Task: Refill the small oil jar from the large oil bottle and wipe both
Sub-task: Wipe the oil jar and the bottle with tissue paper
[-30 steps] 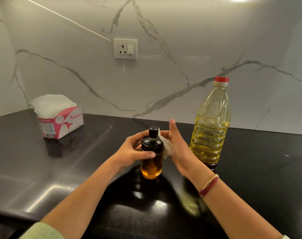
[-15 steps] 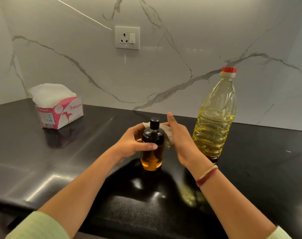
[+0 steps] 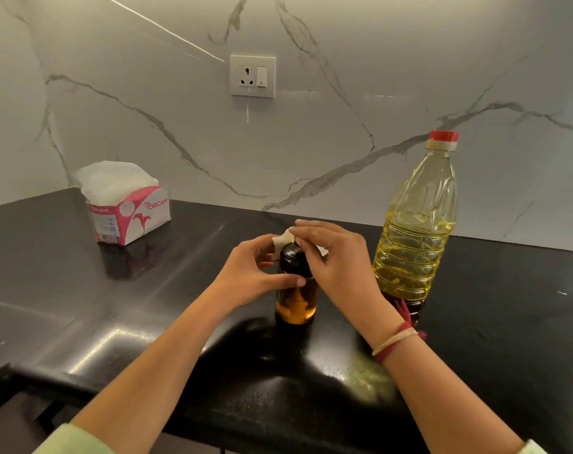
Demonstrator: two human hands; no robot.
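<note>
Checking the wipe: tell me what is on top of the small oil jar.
A crumpled white tissue sits on top of the small amber glass oil jar, pinched by the right hand; the left hand grips its shoulder. Its cap is hidden under tissue and fingers.

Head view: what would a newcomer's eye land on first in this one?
At the centre of the black counter, the left hand grips a small amber jar while the right hand holds a tissue over its top. Just right of them stands a tall, red-capped bottle of yellow oil. A pink tissue box sits at far left.
</note>
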